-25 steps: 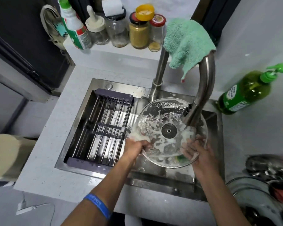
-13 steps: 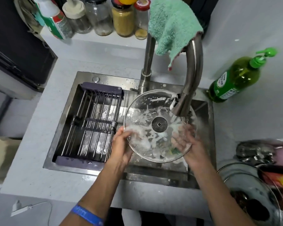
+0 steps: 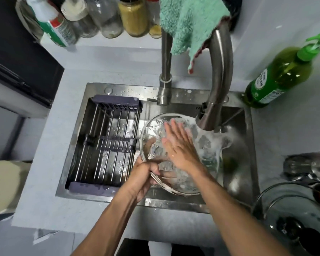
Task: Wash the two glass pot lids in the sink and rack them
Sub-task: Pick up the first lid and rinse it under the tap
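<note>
A round glass pot lid (image 3: 207,150) with a metal rim is tilted in the steel sink (image 3: 248,174) under water running from the faucet spout (image 3: 209,117). My left hand (image 3: 144,174) grips the lid's near left rim, with fingers showing through the glass. Flat on the wet glass lies my right hand (image 3: 177,145), its fingers straight and spread. A second glass lid (image 3: 294,215) with a dark knob lies on the counter at the lower right.
A dark sliding dish rack (image 3: 107,145) with metal bars spans the sink's left half. A green cloth (image 3: 190,21) hangs over the tall faucet. A green soap bottle (image 3: 279,76) stands right of the sink, metal utensils (image 3: 307,169) below it, jars (image 3: 111,15) on the back ledge.
The lid has tipped into the water stream and most of the suds are gone. My right hand left the lid's right edge and now lies flat on the glass.
</note>
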{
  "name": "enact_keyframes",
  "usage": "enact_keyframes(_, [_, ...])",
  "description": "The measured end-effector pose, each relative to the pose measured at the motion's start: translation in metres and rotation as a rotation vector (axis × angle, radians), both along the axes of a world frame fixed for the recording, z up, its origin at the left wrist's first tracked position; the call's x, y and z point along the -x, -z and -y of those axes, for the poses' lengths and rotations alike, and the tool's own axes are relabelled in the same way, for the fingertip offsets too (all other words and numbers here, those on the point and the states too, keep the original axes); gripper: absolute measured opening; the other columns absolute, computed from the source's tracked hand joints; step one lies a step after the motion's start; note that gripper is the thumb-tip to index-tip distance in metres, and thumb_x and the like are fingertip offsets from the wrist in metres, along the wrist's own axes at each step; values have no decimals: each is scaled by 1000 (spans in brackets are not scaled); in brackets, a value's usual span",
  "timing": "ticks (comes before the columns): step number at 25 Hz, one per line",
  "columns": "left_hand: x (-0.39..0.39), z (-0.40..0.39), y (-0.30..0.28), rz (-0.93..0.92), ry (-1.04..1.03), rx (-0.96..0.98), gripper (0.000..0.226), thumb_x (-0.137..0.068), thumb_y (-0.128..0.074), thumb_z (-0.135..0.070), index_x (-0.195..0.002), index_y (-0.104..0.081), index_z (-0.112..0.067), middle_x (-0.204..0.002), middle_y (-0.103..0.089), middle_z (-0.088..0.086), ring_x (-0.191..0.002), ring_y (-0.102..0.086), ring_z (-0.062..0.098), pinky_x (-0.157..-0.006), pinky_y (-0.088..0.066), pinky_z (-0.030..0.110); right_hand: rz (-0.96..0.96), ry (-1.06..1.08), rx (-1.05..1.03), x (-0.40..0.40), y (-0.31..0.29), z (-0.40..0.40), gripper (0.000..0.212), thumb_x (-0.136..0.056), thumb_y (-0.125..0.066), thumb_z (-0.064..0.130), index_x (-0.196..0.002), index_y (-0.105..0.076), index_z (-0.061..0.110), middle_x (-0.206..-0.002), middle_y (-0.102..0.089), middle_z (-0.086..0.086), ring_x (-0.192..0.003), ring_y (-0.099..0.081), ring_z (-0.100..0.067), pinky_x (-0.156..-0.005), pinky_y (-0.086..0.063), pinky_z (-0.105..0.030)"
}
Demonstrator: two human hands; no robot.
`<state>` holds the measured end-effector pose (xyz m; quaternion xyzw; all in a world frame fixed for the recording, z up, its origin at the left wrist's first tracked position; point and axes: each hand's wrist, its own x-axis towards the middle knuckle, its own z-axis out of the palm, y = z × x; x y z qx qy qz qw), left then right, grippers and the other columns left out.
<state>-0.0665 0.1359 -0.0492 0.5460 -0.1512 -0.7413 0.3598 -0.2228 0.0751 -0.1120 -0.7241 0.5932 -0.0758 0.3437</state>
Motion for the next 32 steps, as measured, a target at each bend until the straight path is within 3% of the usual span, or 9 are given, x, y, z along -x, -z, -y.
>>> enact_keyframes(6, [1, 4, 6, 93, 39, -3, 87, -51, -49, 7, -134, -53, -21, -125, -67, 25, -93, -60, 53, -78, -47, 68, 40, -123, -28, -8, 9, -22, 64, -94, 3, 68, -152, 18, 46, -160, 30, 16, -147, 29, -11, -122, 13, -45])
enact_keyframes(10, [-13, -5, 17, -93, -79, 5, 104, -51, -49, 10, -141, -49, -42, -129, -68, 14, -105, -64, 58, -65, -61, 47, -304, 253, 9, 51, 13, -8, 63, -101, -39, 48, -157, -12, 37, -168, -4, 4, -154, -1, -26, -122, -6, -57])
enact_keyframes(13, [-20, 1, 23, -176, 42, -35, 100, -58, -43, 16, -141, -50, -38, -131, -66, 19, -104, -66, 54, -62, -63, 44, 258, 780, -303, 86, 5, -8, 63, -95, -64, 19, -151, -35, 27, -148, -48, -5, -112, -66, -27, -88, -58, -49])
enact_keyframes(15, [-23, 14, 27, -135, 107, -7, 86, -71, -41, 22, -138, -53, -30, -130, -66, 20, -98, -71, 46, -59, -63, 38, 706, 977, -528, 102, -7, 5, 37, -95, -64, 11, -131, -59, 9, -109, -74, -15, -74, -74, -25, -58, -62, -38])
enact_keyframes(18, [-11, 34, 29, 492, 149, 89, 58, -95, -59, -2, -146, -42, -25, -150, -49, 9, -98, -72, 19, -63, -60, 19, 893, 1028, -483, 108, -20, -3, 17, -96, -61, 7, -111, -66, 10, -93, -77, -12, -68, -74, -26, -54, -61, -41])
enact_keyframes(21, [35, 25, 42, 1357, 772, 570, 73, -103, -38, -36, -158, 10, -33, -166, 16, 2, -155, 3, 28, -126, -10, 50, 866, 1058, -371, 87, -28, -27, 18, -98, -57, 6, -104, -66, 21, -92, -76, -5, -61, -71, -22, -51, -60, -37])
enact_keyframes(23, [61, 34, 44, 1266, 1032, 731, 64, -102, -15, -55, -153, 21, -39, -162, 32, 5, -148, 32, 27, -121, 18, 52, 939, 1101, -396, 72, -29, -42, 19, -99, -56, 8, -104, -66, 23, -92, -74, -4, -55, -69, -20, -46, -55, -30])
enact_keyframes(29, [84, 71, 59, 1133, 1263, 1024, 62, -101, -14, -63, -157, 5, -42, -159, 18, -6, -147, 22, 21, -120, 16, 45, 1295, 1210, -392, 65, -25, -62, 30, -96, -48, -5, -112, -57, 19, -88, -62, -9, -55, -45, -15, -53, -43, -28])
enact_keyframes(32, [66, 57, 64, 1332, 1112, 739, 64, -101, -11, -63, -158, 7, -39, -162, 24, 1, -152, 19, 26, -124, 10, 51, 1181, 1282, -345, 75, -31, -68, 30, -93, -56, 0, -110, -61, 25, -98, -70, -6, -66, -65, -26, -63, -57, -39])
